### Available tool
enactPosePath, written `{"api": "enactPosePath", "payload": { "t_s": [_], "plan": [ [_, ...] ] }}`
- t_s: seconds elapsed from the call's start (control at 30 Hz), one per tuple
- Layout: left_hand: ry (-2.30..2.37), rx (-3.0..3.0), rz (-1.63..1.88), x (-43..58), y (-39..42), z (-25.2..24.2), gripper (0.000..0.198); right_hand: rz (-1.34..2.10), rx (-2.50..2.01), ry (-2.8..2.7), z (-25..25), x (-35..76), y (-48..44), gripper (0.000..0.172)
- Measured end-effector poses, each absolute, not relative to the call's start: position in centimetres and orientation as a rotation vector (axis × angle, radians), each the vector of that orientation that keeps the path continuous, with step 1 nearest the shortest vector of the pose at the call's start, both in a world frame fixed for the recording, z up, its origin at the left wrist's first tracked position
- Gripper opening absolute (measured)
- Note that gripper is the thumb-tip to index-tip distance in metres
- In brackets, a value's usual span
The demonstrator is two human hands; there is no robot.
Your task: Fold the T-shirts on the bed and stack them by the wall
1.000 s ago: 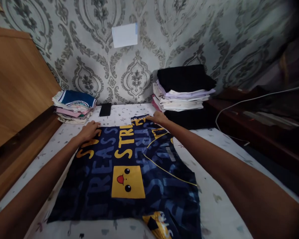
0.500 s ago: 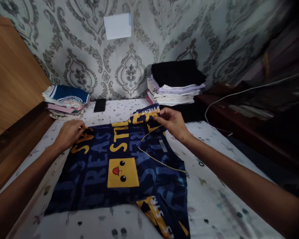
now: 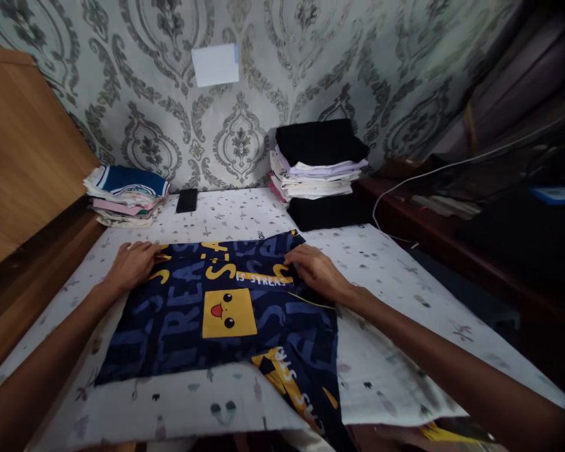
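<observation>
A dark navy shirt (image 3: pixel 179 320) with yellow and blue lettering and a yellow square face print lies spread sideways on the bed. Its far side is folded over toward me, with the printed sleeve band lying across the chest. My left hand (image 3: pixel 134 263) is closed on the far left corner at the hem, fingertips partly hidden. At the shoulder end, my right hand (image 3: pixel 317 271) has its fingers curled onto the folded sleeve near the neckline. The other sleeve (image 3: pixel 294 389) points toward the near edge.
A patterned white sheet (image 3: pixel 405 351) covers the bed. Folded clothes (image 3: pixel 129 194) are stacked at the back left beside a black phone (image 3: pixel 187 200). A taller clothes stack (image 3: pixel 320 166) stands back right, with a folded black garment (image 3: pixel 329 212) before it. A white cable (image 3: pixel 428 179) runs along the right.
Both hands have brought the shirt's far side over toward me and down. The sleeve band now lies on the chest and covers part of the neckline. The view has shifted slightly.
</observation>
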State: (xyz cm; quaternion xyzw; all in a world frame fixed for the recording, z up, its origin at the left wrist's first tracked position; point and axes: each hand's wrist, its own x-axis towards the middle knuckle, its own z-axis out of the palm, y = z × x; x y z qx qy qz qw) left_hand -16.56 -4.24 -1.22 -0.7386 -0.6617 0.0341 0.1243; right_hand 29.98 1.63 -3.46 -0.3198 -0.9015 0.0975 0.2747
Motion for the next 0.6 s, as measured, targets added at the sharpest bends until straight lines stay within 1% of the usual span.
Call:
{"api": "enactPosePath", "payload": {
  "t_s": [0.1,0.17,0.23,0.3,0.43,0.6],
  "plan": [
    [-1.996,-2.260,0.025,-15.9,-4.6,-0.7,0.048,0.292,-0.902,-2.279,-2.8,28.5,2.4,0.035],
    [-1.999,-2.404,-0.088,-14.9,-4.8,-0.6,0.056,0.311,-0.904,-2.325,-3.1,27.1,3.4,0.035],
    [-2.010,-2.498,-0.167,-13.9,-4.7,-1.1,0.063,0.315,-0.936,-2.462,-3.9,25.9,4.8,0.042],
    [-2.043,-2.508,-0.158,-13.5,-4.3,-1.9,0.068,0.268,-1.056,-2.581,-5.1,25.3,6.9,0.052],
    [-2.041,-2.445,-0.097,-14.9,-3.0,-3.6,0.068,0.126,-1.319,-2.636,-6.9,26.1,10.9,0.058],
    [-2.146,-2.351,0.012,-16.1,-2.8,-3.7,0.065,0.128,-1.386,-2.626,-6.6,27.0,11.6,0.062]
  ]
}}
